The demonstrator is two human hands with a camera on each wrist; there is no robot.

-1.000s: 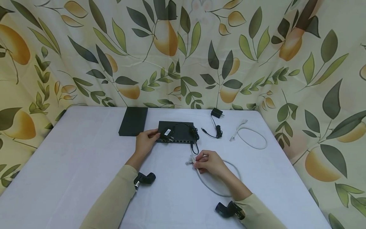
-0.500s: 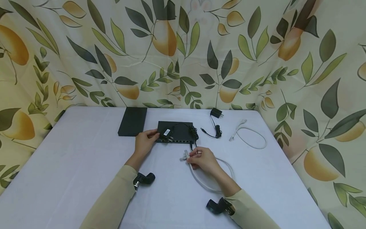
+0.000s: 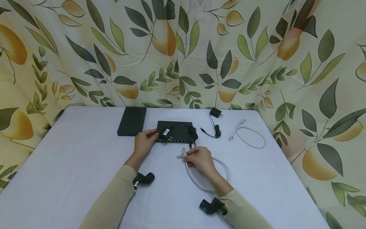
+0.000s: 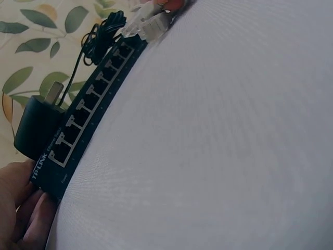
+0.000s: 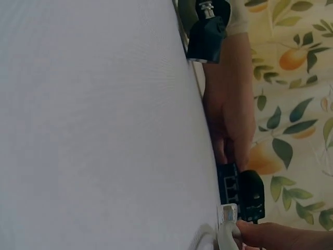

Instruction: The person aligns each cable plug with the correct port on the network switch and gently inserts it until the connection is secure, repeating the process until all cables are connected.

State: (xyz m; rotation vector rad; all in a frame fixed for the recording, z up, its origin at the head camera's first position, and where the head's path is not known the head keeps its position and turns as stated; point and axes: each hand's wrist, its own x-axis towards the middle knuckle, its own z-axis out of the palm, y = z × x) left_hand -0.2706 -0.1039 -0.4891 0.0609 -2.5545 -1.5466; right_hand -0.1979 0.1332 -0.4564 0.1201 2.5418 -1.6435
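My left hand (image 3: 143, 142) grips the left end of a black TP-LINK Ethernet switch (image 3: 180, 133), thumb above and fingers below. The row of ports (image 4: 88, 104) faces the near side. On top of the switch lies a black power adapter (image 3: 165, 134) with a bundled cord (image 3: 193, 132). Just in front of the switch's right half, my right hand (image 3: 201, 160) pinches a grey-white network cable close to its clear plugs (image 3: 180, 156). The rest of that cable loops under and beside the hand. In the right wrist view, one plug (image 5: 228, 212) appears in front of the ports.
A flat black box (image 3: 132, 121) lies to the left of the switch. At the back right are another black power adapter (image 3: 215, 112) with its cord and a second white network cable (image 3: 238, 127). Everything rests on a white-covered table (image 3: 85, 159) against a patterned curtain.
The right hand has shifted left and slightly farther away, drawing the network cable and its loop along toward the switch. The left hand stays on the switch's left end.
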